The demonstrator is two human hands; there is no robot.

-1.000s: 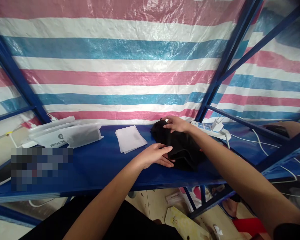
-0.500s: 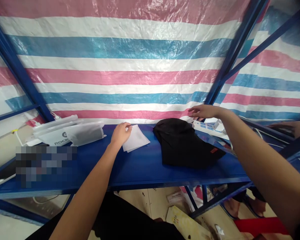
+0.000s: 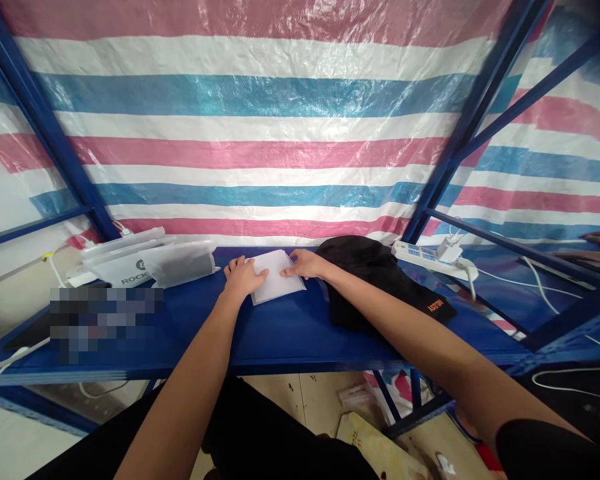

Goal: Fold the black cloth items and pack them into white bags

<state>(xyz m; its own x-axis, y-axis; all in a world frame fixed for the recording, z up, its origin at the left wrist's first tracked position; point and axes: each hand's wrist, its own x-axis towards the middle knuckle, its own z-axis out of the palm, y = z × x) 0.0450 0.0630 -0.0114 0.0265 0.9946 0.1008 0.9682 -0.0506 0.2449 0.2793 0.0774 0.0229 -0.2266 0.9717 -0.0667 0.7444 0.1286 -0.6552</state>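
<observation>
A small stack of white paper sheets (image 3: 279, 279) lies on the blue metal shelf (image 3: 275, 337), straight ahead of me. My left hand (image 3: 245, 275) grips its left edge, thumb on top and the other fingers along the side. At the right edge my right hand (image 3: 306, 265) pinches the sheets, its thumb resting on the upper face. Beside my right forearm, and partly hidden by it, is a folded black garment (image 3: 355, 257) with orange lettering.
Plastic-wrapped packages (image 3: 180, 263) stand on the left, near a blurred-out patch. A white power strip (image 3: 420, 257) with plugs sits at the back right. Blue posts frame the striped tarp (image 3: 260, 153). On the floor below lies a yellow box (image 3: 375, 447).
My right hand has come left from near the power strip to the paper's right edge. My left hand stays at the left edge. The view has shifted slightly.
</observation>
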